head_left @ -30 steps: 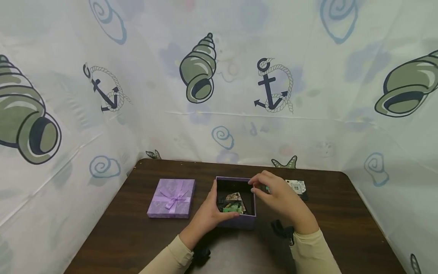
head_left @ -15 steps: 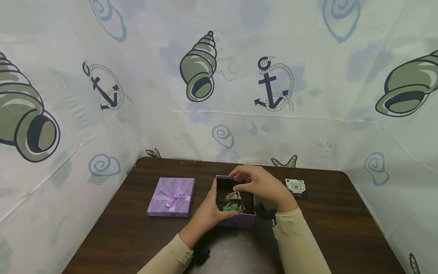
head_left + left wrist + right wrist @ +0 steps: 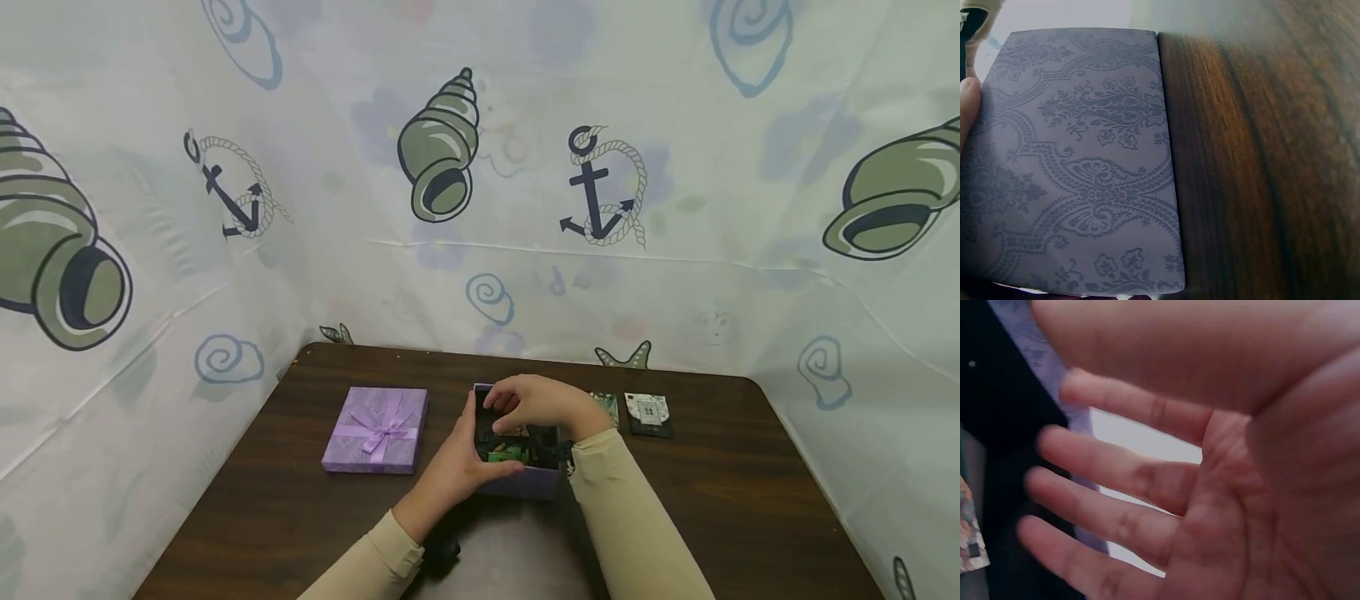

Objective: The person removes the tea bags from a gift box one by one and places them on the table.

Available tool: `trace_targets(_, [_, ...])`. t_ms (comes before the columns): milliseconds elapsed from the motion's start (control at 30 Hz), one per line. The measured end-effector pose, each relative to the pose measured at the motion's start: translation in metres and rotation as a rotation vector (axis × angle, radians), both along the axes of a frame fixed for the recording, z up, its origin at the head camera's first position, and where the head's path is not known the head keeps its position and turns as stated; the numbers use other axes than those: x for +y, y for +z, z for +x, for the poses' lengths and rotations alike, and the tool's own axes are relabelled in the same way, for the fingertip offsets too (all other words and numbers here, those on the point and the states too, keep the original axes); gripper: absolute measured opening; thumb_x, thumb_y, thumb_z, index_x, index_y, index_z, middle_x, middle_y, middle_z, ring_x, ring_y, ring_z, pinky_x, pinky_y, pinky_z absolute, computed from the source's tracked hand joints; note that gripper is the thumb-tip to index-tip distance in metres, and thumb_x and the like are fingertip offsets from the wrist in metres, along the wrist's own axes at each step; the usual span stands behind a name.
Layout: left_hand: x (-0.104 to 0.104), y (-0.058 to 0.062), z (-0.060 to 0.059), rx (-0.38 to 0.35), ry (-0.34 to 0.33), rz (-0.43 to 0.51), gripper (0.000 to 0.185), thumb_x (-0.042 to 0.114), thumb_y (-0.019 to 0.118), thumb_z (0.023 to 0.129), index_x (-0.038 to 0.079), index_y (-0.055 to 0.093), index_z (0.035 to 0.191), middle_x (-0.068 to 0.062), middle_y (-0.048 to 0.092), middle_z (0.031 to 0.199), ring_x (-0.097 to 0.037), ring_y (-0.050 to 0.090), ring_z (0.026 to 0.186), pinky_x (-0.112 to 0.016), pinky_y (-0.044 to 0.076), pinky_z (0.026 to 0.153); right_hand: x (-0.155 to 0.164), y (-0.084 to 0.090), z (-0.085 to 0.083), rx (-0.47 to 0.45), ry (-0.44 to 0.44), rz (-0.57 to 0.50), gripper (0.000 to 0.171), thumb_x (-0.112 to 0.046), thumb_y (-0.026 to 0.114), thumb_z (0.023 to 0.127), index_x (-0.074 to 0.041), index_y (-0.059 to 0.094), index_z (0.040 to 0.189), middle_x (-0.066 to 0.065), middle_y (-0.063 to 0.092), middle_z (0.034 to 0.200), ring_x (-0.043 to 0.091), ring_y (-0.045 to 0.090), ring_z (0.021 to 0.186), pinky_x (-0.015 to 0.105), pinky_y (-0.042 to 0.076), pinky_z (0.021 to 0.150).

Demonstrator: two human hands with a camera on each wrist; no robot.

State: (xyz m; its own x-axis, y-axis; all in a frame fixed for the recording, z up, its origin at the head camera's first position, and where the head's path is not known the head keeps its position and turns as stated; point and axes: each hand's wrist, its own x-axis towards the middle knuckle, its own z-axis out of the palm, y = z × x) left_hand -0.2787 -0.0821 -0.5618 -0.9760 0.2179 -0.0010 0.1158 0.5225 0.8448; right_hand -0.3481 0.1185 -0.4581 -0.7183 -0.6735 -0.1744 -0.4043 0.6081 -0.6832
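**A:** How far along does the work look?

**B:** Partway, I would judge. The open purple patterned cardboard box (image 3: 525, 479) sits near the middle of the dark brown wooden bench (image 3: 712, 500), and several small printed cards (image 3: 512, 454), green and patterned, already lie inside on its dark lining. Its flat purple lid with a satin ribbon bow (image 3: 377, 430) rests apart to the left, so the box is not yet covered. Two more small cards with dark edges (image 3: 648, 412) lie on the bench to the right of the box, outside it.

**A:** And the hands?

**B:** The left hand (image 3: 457, 471) cups the box's near left corner, thumb over the front rim, fingers curled along the side wall; its wrist view shows a fingertip against the patterned wall, so this grip holds the box steady. The right hand (image 3: 536, 402) arches over the far half of the box, wrist raised, fingers bent downward towards the inside.

**A:** Is the right hand holding a card?

**B:** I cannot tell. From the head view its fingertips are hidden; the blurred right wrist view shows fingers spread and fairly straight above the dark interior, with nothing plainly between them.
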Motion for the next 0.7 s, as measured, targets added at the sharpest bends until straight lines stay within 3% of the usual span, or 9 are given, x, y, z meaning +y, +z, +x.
trace_targets(200, [-0.001, -0.001, 0.0, 0.005, -0.01, 0.005, 0.14, 0.062, 0.091, 0.083, 0.029, -0.006, 0.177, -0.019, 0.017, 0.182, -0.046, 0.036, 0.162, -0.067, 0.044, 0.119, -0.016, -0.01, -0.006, -0.01, 0.0, 0.125, 0.05, -0.03, 0.081, 0.101, -0.01, 0.069, 0.146, 0.009, 0.065, 0.148, 0.029, 0.065, 0.133, 0.052, 0.055, 0.113])
trace_targets(400, [-0.001, -0.001, 0.001, -0.007, -0.018, 0.004, 0.143, 0.07, 0.089, 0.08, 0.031, -0.008, 0.176, -0.019, 0.016, 0.183, -0.048, 0.036, 0.162, -0.069, 0.044, 0.119, -0.021, -0.024, -0.015, -0.049, -0.031, 0.21, 0.06, -0.035, 0.081, 0.1, -0.011, 0.064, 0.153, 0.009, 0.061, 0.159, 0.03, 0.062, 0.142, 0.054, 0.052, 0.116])
trace_targets(533, [-0.002, -0.001, 0.002, 0.0, -0.013, 0.0, 0.143, 0.071, 0.089, 0.079, 0.034, -0.01, 0.175, -0.017, 0.015, 0.183, -0.046, 0.035, 0.162, -0.068, 0.043, 0.12, -0.02, -0.04, -0.024, -0.056, -0.02, 0.177, 0.059, -0.038, 0.079, 0.101, -0.013, 0.065, 0.153, 0.008, 0.059, 0.161, 0.031, 0.054, 0.151, 0.055, 0.049, 0.12])
trace_targets(700, [-0.001, 0.0, 0.001, 0.019, -0.013, 0.005, 0.141, 0.066, 0.09, 0.081, 0.032, -0.008, 0.176, -0.016, 0.015, 0.183, -0.045, 0.036, 0.162, -0.068, 0.043, 0.12, -0.016, -0.056, -0.034, -0.147, -0.021, 0.036, 0.046, -0.034, 0.078, 0.101, -0.016, 0.073, 0.143, 0.004, 0.073, 0.142, 0.024, 0.069, 0.13, 0.052, 0.056, 0.112])
